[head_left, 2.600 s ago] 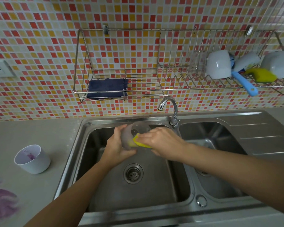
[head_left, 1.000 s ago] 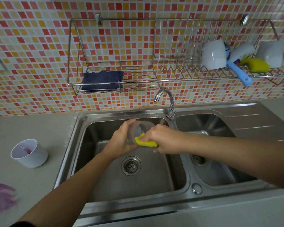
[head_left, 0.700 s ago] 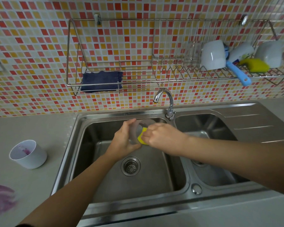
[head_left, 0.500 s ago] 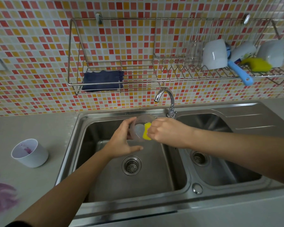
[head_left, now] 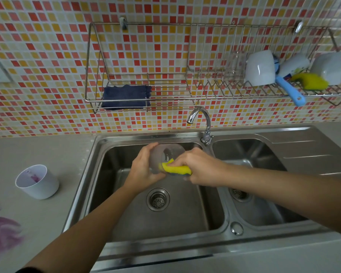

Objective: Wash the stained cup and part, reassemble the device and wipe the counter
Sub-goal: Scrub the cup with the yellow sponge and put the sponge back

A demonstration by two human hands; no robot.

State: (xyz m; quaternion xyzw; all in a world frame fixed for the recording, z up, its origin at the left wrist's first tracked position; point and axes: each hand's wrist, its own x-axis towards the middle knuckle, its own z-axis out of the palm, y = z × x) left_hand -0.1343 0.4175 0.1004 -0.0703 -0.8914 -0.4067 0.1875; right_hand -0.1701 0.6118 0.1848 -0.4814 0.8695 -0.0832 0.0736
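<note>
Fingers [head_left: 146,154] of left hand [head_left: 144,170]: wrapped round translucent cup [head_left: 165,156], held over left sink basin [head_left: 110,154]. Right hand [head_left: 201,168]: clamped on yellow sponge [head_left: 175,169], pressed at cup's mouth.

Yellow sponge [head_left: 176,168], white cup [head_left: 37,182] stained purple, possibly navy cloth [head_left: 126,97]

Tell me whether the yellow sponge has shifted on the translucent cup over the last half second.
Yes. The yellow sponge has dropped from the translucent cup's right rim to its lower edge, lying flat, nearer the sink drain.
</note>
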